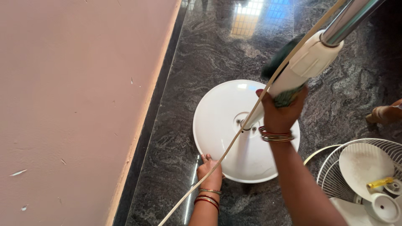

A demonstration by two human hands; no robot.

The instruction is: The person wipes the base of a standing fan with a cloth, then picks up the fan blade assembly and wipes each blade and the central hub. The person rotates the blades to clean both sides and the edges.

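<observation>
Left hand [210, 169] lies flat and open on the near rim of the round white fan base [222, 121], which sits on the dark floor [201, 62]. Right hand [281, 112] has a closed grip around the white pole [295, 73] with a green cloth [289, 99].

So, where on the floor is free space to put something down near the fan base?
Bare dark floor lies between the pink wall and the round white base, and beyond the base. By the right hand it is crowded: wire grille and loose fan parts. The left hand touches the base's near rim.
</observation>
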